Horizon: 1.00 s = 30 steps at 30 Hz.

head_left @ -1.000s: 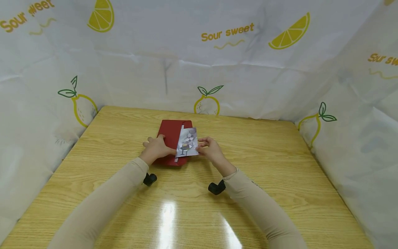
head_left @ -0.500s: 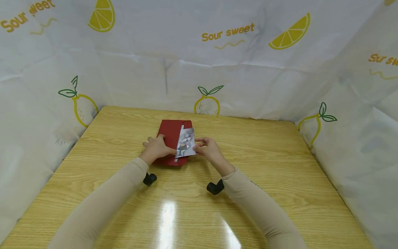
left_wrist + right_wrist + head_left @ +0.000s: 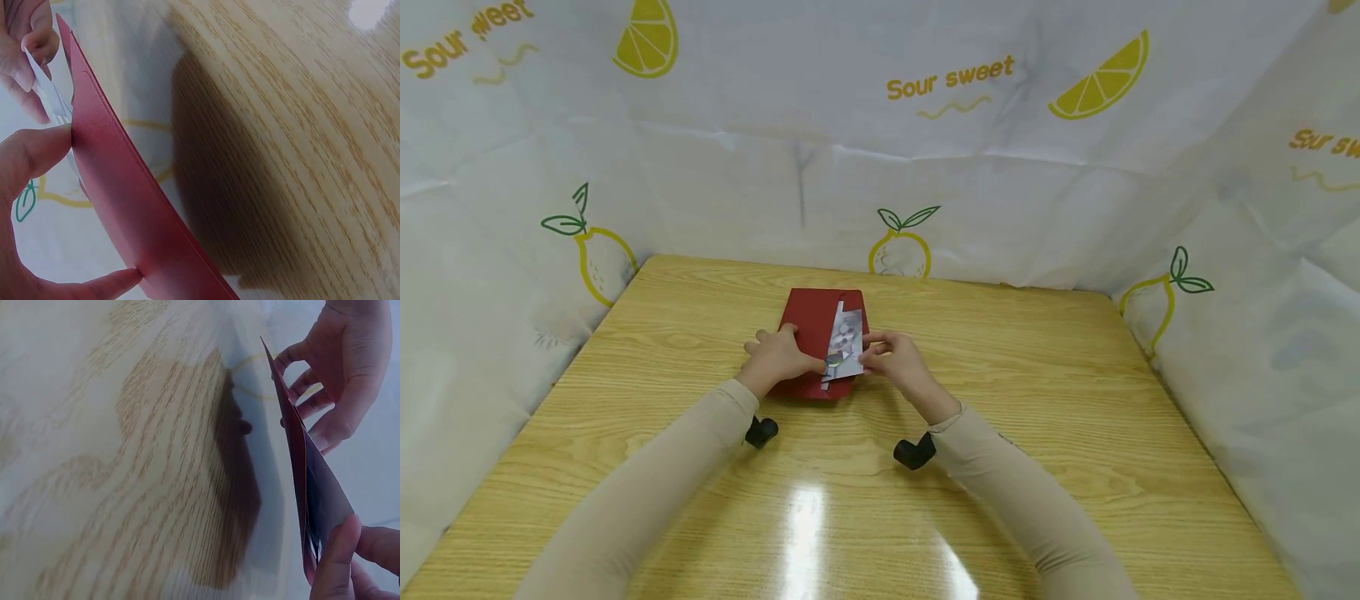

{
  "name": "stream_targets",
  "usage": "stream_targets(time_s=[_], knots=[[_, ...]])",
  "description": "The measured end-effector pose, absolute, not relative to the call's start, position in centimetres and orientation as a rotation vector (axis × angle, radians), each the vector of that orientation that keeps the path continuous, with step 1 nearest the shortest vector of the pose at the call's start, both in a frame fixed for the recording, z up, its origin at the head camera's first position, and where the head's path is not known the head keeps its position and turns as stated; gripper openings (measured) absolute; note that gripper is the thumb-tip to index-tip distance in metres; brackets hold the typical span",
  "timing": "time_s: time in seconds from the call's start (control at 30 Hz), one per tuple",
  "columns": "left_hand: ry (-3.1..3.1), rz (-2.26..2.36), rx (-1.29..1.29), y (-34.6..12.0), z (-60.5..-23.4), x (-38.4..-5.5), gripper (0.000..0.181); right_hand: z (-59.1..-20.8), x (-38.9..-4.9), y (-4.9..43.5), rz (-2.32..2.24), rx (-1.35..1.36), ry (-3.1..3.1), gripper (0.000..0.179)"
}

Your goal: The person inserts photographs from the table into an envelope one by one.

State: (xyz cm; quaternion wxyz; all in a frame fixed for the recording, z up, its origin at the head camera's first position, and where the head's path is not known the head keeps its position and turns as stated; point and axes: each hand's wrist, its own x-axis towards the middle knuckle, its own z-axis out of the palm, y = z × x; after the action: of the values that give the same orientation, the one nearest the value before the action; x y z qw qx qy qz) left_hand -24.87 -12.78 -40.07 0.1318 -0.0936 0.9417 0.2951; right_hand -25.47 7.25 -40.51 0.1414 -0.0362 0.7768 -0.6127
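Note:
A red envelope [image 3: 811,312] is held a little above the wooden table, its flap [image 3: 855,300] opened out to the right. My left hand [image 3: 775,358] grips the envelope, thumb on the front near the opening and other fingers at its left side. At the opening, a white card with a grey printed picture [image 3: 848,337] lies partly inside the envelope, its right part sticking out. My right hand [image 3: 895,364] pinches the card's right edge between thumb and fingers, as the right wrist view also shows with the card [image 3: 330,494]. The card's inserted part is hidden.
The wooden table [image 3: 1045,433] stretches around both arms. White cloth with lemon prints [image 3: 820,183] hangs behind and along the sides. A black device part [image 3: 762,432] shows below the left wrist, and another black part [image 3: 913,452] below the right wrist.
My right hand has moved slightly left with the card, and less of the card now sticks out of the envelope. The left hand and envelope have stayed in place.

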Motion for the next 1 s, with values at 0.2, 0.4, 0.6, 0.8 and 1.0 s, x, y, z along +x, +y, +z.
stream_targets(time_s=[0.2,0.4,0.6,0.8,1.0], knots=[[2.73,0.866,-0.276,-12.7,-39.9,-24.7,0.089,-40.6,-25.4,7.0,-1.781,-0.096,2.226,0.036],[2.739,0.86,-0.268,-12.6,-39.5,-24.5,0.089,-41.0,-25.5,6.6,-1.776,-0.108,2.222,0.037],[2.732,0.874,-0.266,-12.6,-39.8,-24.6,0.089,-41.1,-25.4,6.1,-1.767,-0.091,2.206,0.036],[2.735,0.871,-0.261,-12.7,-40.1,-24.9,0.091,-41.0,-25.4,5.7,-1.759,-0.065,2.195,0.036],[2.723,0.878,-0.268,-12.7,-39.9,-24.8,0.092,-41.1,-25.4,5.5,-1.749,-0.081,2.203,0.035]])
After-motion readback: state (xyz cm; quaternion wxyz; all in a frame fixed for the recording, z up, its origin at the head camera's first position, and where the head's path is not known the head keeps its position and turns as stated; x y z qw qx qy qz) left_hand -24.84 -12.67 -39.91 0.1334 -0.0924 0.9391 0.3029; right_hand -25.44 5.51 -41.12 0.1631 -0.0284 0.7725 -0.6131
